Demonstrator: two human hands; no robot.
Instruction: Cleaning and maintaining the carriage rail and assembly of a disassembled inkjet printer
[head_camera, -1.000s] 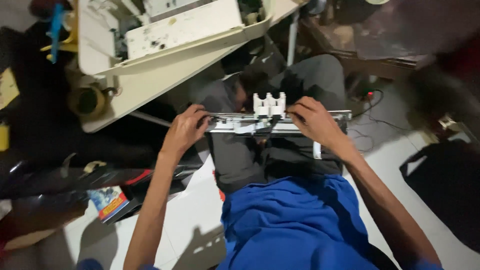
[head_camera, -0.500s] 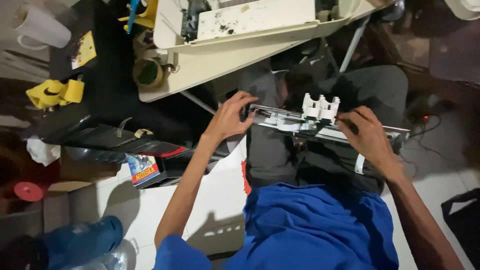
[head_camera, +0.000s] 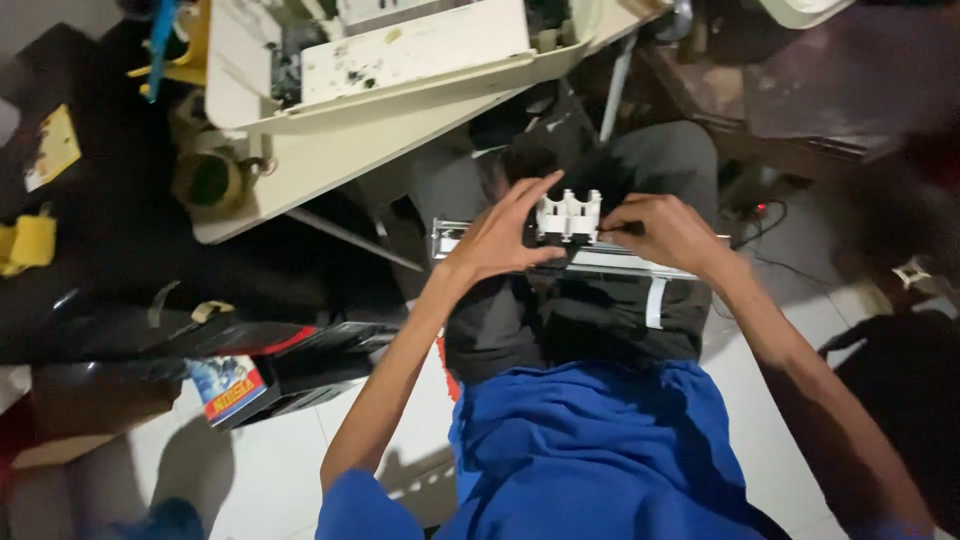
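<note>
A long metal rail assembly (head_camera: 620, 262) with a white plastic carriage (head_camera: 570, 215) on top lies across my lap, over dark trousers. My left hand (head_camera: 498, 238) rests on the rail just left of the carriage, fingers spread and reaching toward it. My right hand (head_camera: 665, 233) grips the carriage's right side and the rail beneath it. A white strip (head_camera: 655, 301) hangs down from the rail near my right wrist. My blue shirt (head_camera: 590, 455) fills the lower middle.
A cream printer casing (head_camera: 400, 60) sits opened on a tilted pale board (head_camera: 330, 150) ahead. A roll of tape (head_camera: 210, 180) lies at its left. A small colourful box (head_camera: 228, 388) and dark panels lie on the white tiled floor at left. Cables (head_camera: 760, 225) trail at right.
My left hand has slid right along the rail, from its left end up beside the white carriage. My right hand moved in to the carriage too. The view has shifted.
</note>
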